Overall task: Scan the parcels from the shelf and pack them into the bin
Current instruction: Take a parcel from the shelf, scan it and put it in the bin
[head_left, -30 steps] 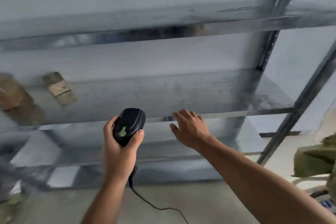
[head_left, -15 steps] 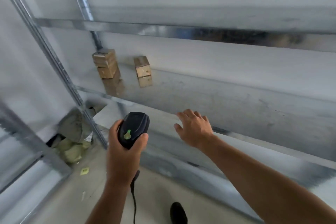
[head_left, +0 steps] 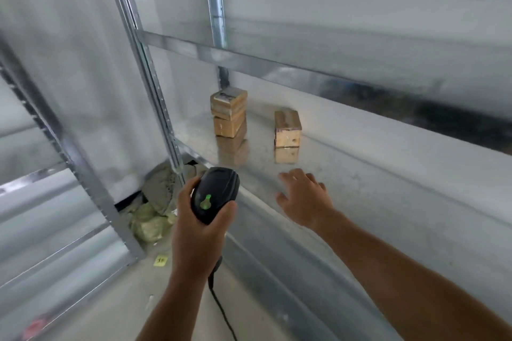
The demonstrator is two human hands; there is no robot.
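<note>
Three small brown cardboard parcels stand on the metal shelf (head_left: 374, 174). Two are stacked (head_left: 229, 113) at the shelf's left end, near the upright. A single parcel (head_left: 287, 129) stands alone to their right. My left hand (head_left: 198, 230) grips a black corded barcode scanner (head_left: 216, 195) with a green trigger, held upright in front of the shelf edge. My right hand (head_left: 303, 198) reaches over the shelf with fingers spread, empty, a short way in front of the single parcel and not touching it. No bin is in view.
A steel upright (head_left: 155, 97) rises left of the stacked parcels, with another rack frame (head_left: 69, 152) further left. Crumpled grey and pale green bags (head_left: 155, 207) lie on the floor under the shelf corner. A yellow tag (head_left: 160, 260) lies on the concrete floor.
The view has swung left along the shelf, bringing the parcels closer and more central. My right hand has moved forward toward the single parcel. The scanner stays in my left hand.
</note>
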